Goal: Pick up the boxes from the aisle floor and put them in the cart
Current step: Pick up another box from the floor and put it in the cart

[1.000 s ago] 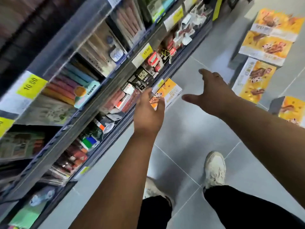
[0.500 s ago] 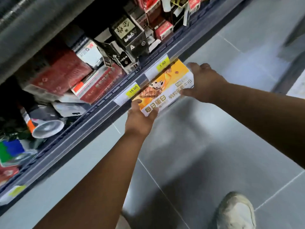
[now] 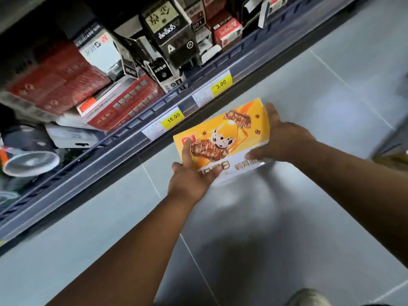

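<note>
You have the box (image 3: 231, 129) off the floor (image 3: 309, 96), just beside the bottom shelf (image 3: 110, 151) — left grip (image 3: 189, 180) clasping its near corner, right grip (image 3: 284, 142) its right end — likely to carry it level to the cart.

Empty a second ago, left hand (image 3: 189, 182) and right hand (image 3: 284, 142) are drawing the yellow snack box (image 3: 223, 138) toward six o'clock, away from the shelf (image 3: 110, 155).

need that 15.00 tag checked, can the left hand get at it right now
Probably not yet: the left hand grips the yellow box, shared with the right hand. The 15.00 tag sits on the shelf edge beyond, with nothing between.
</note>
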`<state>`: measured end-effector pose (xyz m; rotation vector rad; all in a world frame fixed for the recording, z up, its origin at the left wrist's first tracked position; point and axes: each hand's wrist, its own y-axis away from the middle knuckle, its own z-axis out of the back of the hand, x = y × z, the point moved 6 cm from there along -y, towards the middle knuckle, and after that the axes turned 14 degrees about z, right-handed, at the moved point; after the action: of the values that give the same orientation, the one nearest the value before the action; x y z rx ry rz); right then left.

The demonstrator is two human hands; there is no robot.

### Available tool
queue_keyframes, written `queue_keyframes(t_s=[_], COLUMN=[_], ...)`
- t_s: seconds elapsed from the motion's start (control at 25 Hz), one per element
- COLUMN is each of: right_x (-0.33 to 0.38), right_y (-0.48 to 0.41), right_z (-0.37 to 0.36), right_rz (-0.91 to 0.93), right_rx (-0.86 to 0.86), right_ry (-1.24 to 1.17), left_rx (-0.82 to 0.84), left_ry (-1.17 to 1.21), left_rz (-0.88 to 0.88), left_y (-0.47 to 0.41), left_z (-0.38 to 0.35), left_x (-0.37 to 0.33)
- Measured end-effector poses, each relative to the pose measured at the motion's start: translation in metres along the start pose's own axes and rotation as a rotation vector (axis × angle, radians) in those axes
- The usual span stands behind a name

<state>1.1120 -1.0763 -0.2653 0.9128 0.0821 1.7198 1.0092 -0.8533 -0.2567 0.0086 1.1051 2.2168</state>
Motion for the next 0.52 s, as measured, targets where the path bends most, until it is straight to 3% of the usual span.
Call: queue_keyframes(t_s=[0.16,0.32,0.52], right_x=[-0.001,0.005,0.020], right_y=[-0.003,-0.010,0.039], right_z=[-0.003,-0.005,0.023], right_rz=[0.005,0.060,-0.020], right_rx=[-0.105,-0.024,-0.075], right_ry=[-0.128,-0.084,-0.093], left_rx=[0.009,0.117,0.144], left_ry=[0.110,0.157,0.162], left_rz=[-0.001,-0.038,-0.089], left_y=[-0.018,-0.024,0.012], left_z=[0.001,0.002,0.019], left_x=[-0.001,-0.002,-0.013])
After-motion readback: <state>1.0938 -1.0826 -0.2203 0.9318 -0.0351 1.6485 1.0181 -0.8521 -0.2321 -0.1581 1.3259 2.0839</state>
